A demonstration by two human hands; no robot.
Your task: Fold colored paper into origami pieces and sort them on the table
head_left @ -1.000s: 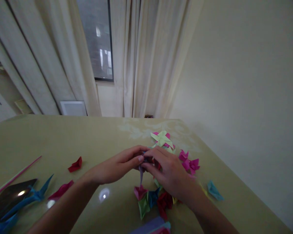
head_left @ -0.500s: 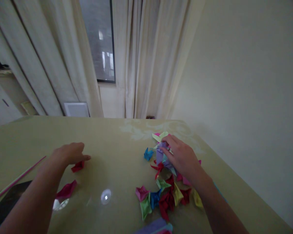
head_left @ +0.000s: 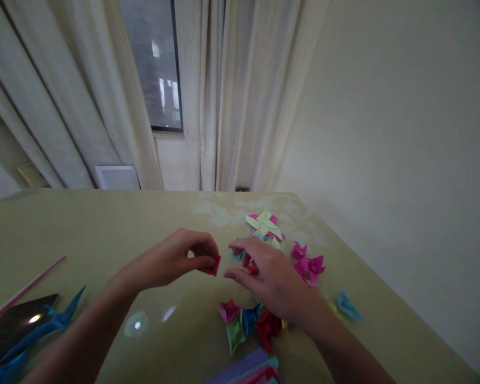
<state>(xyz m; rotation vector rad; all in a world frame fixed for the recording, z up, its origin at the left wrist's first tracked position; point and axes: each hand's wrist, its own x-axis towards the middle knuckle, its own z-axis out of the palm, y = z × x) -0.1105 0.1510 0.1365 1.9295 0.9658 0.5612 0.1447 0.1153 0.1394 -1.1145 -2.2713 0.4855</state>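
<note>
Pinched between the thumb and fingers of my left hand (head_left: 190,253) is a small piece of folded red paper (head_left: 213,265), held above the table. My right hand (head_left: 266,269) is just to its right, thumb and fingers apart with nothing between them. Under and around the right hand lie folded paper pieces: a pale green pinwheel shape (head_left: 265,224) on pink paper at the back, pink pieces (head_left: 309,264) to the right, and a green piece (head_left: 236,335), a dark blue piece (head_left: 250,320) and a dark red piece (head_left: 269,326) nearer me. My right hand partly hides the pile.
Purple, blue and pink paper (head_left: 250,370) lies at the near edge. On the left are a dark flat phone-like object (head_left: 14,328), blue folded paper (head_left: 60,320) and a thin pink stick (head_left: 28,290). A light blue piece (head_left: 349,306) lies at right. Beyond the table (head_left: 104,224) hang curtains (head_left: 248,96).
My left hand has moved right and now holds red paper; the red pieces at left are gone from there. My right hand has come off the purple paper, nearer and left, with fingers apart.
</note>
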